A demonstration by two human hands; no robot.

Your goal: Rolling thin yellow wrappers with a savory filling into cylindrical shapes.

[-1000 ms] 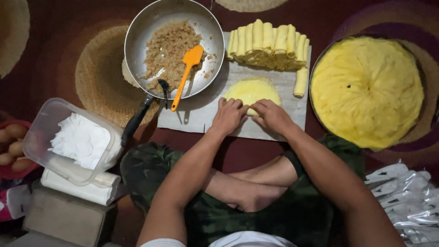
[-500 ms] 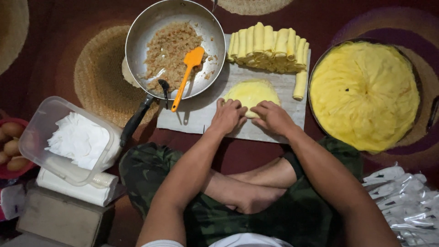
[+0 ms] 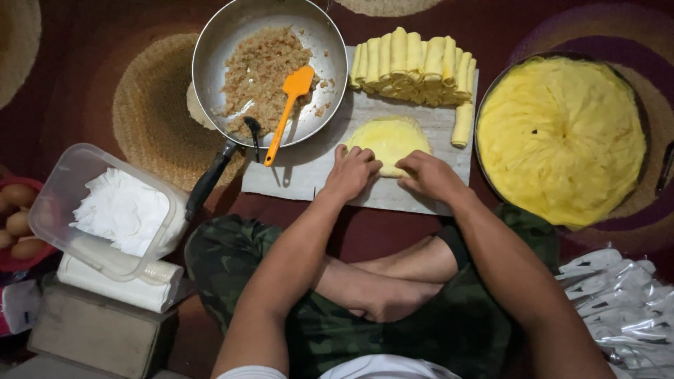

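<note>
A thin yellow crepe (image 3: 388, 137) lies on a pale board (image 3: 302, 175) in front of me. My left hand (image 3: 352, 170) and my right hand (image 3: 427, 175) both press on its near edge with curled fingers, folding it over. Behind it, a row of finished yellow rolls (image 3: 414, 64) is stacked on the board, with one roll (image 3: 463, 125) lying apart at the right. A metal pan (image 3: 210, 63) of brownish minced filling (image 3: 261, 70) sits to the left, an orange spatula (image 3: 289, 102) resting in it.
A large round tray piled with yellow crepes (image 3: 562, 133) stands at the right. A clear plastic box of white paper (image 3: 105, 210) and a bowl of eggs (image 3: 17, 221) are at the left. Silvery wrappers (image 3: 618, 309) lie at the lower right. My crossed legs are below the board.
Both hands have stayed on the near edge of the crepe, shifting slightly as they fold it. Nothing else has moved.
</note>
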